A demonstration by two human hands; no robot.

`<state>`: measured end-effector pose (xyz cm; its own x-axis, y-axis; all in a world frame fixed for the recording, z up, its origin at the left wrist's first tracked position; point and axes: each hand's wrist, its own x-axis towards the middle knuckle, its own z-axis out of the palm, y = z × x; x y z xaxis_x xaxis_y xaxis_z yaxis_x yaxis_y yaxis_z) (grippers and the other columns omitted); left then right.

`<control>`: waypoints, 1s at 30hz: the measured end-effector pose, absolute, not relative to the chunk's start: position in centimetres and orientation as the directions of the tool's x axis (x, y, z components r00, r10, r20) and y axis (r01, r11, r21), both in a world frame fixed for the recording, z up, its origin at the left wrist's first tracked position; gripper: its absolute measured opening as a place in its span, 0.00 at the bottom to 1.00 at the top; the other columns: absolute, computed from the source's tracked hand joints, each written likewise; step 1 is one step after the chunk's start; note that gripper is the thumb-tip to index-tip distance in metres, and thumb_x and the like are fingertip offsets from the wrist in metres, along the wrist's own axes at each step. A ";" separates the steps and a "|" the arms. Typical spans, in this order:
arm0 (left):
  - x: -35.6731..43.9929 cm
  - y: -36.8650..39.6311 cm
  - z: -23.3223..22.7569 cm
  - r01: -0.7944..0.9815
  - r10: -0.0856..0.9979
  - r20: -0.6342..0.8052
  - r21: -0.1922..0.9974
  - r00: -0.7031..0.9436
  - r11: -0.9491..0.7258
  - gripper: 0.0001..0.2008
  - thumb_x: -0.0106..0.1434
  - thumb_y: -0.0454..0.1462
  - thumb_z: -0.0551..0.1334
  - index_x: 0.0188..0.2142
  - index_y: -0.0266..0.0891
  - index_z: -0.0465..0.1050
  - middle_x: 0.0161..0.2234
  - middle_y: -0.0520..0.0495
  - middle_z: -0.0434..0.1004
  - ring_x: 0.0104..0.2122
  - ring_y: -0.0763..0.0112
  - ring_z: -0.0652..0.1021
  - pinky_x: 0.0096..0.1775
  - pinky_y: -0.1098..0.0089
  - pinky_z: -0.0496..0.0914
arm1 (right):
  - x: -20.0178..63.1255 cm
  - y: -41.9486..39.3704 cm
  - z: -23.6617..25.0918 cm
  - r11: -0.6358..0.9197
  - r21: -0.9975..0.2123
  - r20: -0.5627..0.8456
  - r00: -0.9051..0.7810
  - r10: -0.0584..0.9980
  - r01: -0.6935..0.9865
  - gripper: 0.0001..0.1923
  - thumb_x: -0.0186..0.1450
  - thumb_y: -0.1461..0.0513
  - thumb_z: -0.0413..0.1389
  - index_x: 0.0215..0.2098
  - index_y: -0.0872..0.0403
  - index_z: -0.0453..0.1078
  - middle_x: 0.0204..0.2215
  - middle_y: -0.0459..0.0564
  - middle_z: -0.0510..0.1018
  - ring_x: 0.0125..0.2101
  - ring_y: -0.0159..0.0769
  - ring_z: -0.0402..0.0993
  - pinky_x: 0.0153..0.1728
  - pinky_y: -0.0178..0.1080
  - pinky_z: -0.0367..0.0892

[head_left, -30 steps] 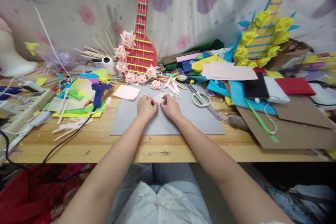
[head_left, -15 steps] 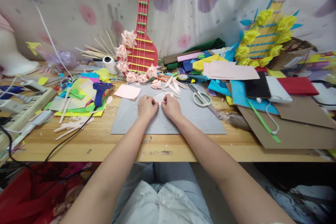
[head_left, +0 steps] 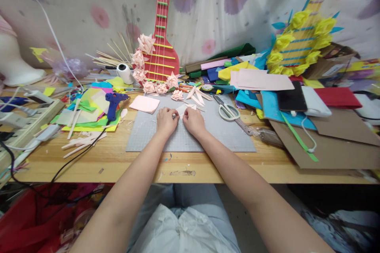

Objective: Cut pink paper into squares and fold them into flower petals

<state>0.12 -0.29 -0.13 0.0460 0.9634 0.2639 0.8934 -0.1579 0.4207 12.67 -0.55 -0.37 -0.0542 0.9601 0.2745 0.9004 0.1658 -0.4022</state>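
Observation:
My left hand and my right hand meet above the grey cutting mat. Between them is a small piece of pale pink paper, its near edge pinched by the fingers of both hands. Parts of the paper are hidden behind my fingers. Just beyond lie pale pink pointed paper strips and a pink paper flower. A stack of pink paper squares rests left of my left hand. Scissors with pale green handles lie to the right on the mat.
A blue glue gun stands on coloured paper scraps at left, its black cord crossing the table. Behind is a red paper guitar with pink flowers; a yellow one leans at right. Cardboard and a black phone lie right.
Almost nothing differs. Both hands keep their place, with the pink paper between their fingers tipped slightly; the view has shifted a touch.

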 end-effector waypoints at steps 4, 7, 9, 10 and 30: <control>0.7 -0.4 0.1 0.895 0.969 0.243 0.421 0.045 -0.147 0.07 0.56 0.37 0.58 0.33 0.48 0.74 0.38 0.46 0.65 0.43 0.62 0.65 0.44 0.64 0.58 | 12.7 -0.6 -0.3 0.171 -0.341 0.257 -0.083 0.963 0.925 0.08 0.62 0.64 0.46 0.36 0.54 0.66 0.33 0.52 0.73 0.36 0.40 0.63 0.36 0.38 0.54; 1.0 -0.6 0.2 0.908 0.970 0.241 0.401 0.026 -0.123 0.08 0.56 0.37 0.57 0.32 0.47 0.75 0.39 0.45 0.64 0.44 0.61 0.65 0.45 0.63 0.58 | 12.7 -0.7 -0.3 0.173 -0.318 0.244 -0.096 0.965 0.932 0.09 0.63 0.63 0.45 0.37 0.54 0.67 0.34 0.53 0.73 0.37 0.41 0.62 0.37 0.39 0.55; 1.1 -0.7 0.3 0.909 0.968 0.251 0.401 0.013 -0.116 0.07 0.55 0.39 0.58 0.32 0.47 0.75 0.39 0.45 0.64 0.44 0.61 0.64 0.45 0.62 0.57 | 12.7 -0.8 -0.3 0.176 -0.308 0.249 -0.099 0.963 0.935 0.09 0.63 0.63 0.45 0.37 0.54 0.67 0.35 0.53 0.72 0.38 0.41 0.62 0.37 0.39 0.55; 1.1 -0.7 0.3 0.908 0.967 0.255 0.404 0.009 -0.115 0.07 0.55 0.40 0.59 0.32 0.47 0.75 0.39 0.45 0.64 0.44 0.61 0.64 0.46 0.62 0.57 | 12.7 -0.8 -0.2 0.177 -0.303 0.254 -0.100 0.962 0.936 0.09 0.62 0.63 0.46 0.38 0.54 0.66 0.35 0.53 0.72 0.38 0.42 0.62 0.37 0.39 0.55; -0.1 1.4 0.8 0.801 0.987 0.157 0.596 -0.047 -0.056 0.19 0.54 0.29 0.50 0.41 0.43 0.73 0.41 0.44 0.70 0.44 0.66 0.69 0.48 0.66 0.61 | 13.4 -0.6 -0.9 0.239 -0.356 0.257 -0.152 0.954 0.903 0.13 0.58 0.69 0.46 0.39 0.55 0.67 0.34 0.54 0.70 0.37 0.42 0.60 0.41 0.40 0.55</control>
<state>-0.07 1.45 0.84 -0.0474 0.9865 0.1566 0.8007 -0.0562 0.5965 13.44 -0.58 -0.91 -0.1517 0.9544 0.2570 0.9032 0.2395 -0.3563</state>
